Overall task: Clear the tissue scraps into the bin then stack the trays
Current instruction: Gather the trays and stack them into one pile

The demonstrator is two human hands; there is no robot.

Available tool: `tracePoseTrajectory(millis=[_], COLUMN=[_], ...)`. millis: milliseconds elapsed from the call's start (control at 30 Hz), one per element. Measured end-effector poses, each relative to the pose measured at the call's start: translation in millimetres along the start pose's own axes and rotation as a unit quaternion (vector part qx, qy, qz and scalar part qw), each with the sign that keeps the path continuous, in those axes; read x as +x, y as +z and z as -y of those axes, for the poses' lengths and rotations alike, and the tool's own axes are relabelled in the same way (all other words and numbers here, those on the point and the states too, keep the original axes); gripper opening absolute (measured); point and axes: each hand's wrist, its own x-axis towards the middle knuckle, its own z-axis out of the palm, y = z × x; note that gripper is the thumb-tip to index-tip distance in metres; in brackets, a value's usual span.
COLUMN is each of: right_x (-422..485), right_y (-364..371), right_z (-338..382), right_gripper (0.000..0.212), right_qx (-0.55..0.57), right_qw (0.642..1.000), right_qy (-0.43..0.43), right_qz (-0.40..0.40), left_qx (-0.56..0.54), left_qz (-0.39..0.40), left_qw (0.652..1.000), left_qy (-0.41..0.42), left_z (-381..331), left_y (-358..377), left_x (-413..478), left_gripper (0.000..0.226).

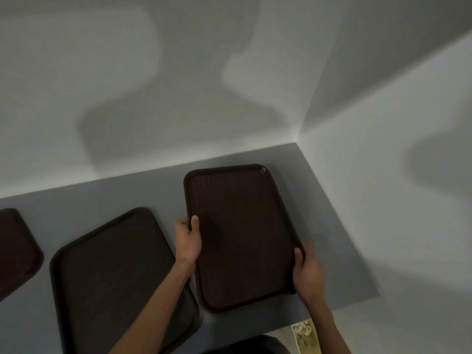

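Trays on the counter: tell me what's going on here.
A person grips the right tray with both hands, left hand on its left rim, right hand at its near right corner. The middle tray and a third tray, cut off at the frame's left, lie apart on the grey counter. All three look bare of scraps, and none is stacked yet. Whether the gripped tray is lifted is unclear.

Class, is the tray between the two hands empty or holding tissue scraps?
Empty: the tray shows only its bare dark surface; no scraps visible.
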Motion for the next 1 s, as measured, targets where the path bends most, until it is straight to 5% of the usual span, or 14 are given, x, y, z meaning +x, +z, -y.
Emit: tracePoseTrajectory(millis=[100,267,600,833,1000], right_x=[3.2,9.3,24.4,33.7,40.1], right_y=[3.5,8.4,24.3,30.8,28.2], right_z=[-2.6,-13.7,-32.6,-29.4,-30.6], right_gripper=[0.026,0.027,0.054,0.092,0.101], right_qx=[-0.009,-0.042,-0.169,-0.151,-0.139], right_qw=[0.999,0.996,0.981,0.981,0.98], right_qy=[0.0,0.012,-0.082,-0.123,-0.133], right_qz=[-0.032,-0.079,-0.046,0.024,0.043], left_qx=[0.088,0.252,0.253,0.286,0.345], left_qz=[0.029,0.083,0.062,0.05,0.047], left_qw=[0.996,0.964,0.961,0.949,0.929], left_qy=[-0.006,0.034,0.095,0.127,0.124], left_z=[19.5,56.5,66.5,63.7,62.9], left_y=[9.2,19.2,13.1,12.9,13.8], left_x=[10.7,32.2,9.8,12.2,7.1], left_gripper=[0.006,0.022,0.05,0.059,0.06])
